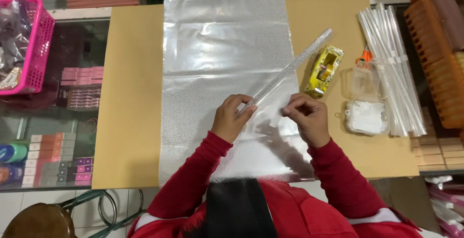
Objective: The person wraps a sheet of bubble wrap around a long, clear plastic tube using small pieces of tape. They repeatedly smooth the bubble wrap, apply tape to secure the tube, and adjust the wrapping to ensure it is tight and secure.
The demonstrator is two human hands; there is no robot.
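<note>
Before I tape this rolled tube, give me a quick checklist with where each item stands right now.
1. Tube held: left hand pinches the near end of the clear rolled tube. Ok.
2. Right hand ready: fingers pinched together by the tube's end; whether they hold a piece of tape, cannot tell.
3. Tape dispenser within reach: just right of the tube on the tan board. Ok.
4. Tube rolled tight along its length: far end looks even, near end hidden by fingers. Cannot tell.
5. Wrap sheet flat underneath: lies flat with light creases. Ok.
6. Scissors at hand: orange handles show beside the clear box. Ok.
</note>
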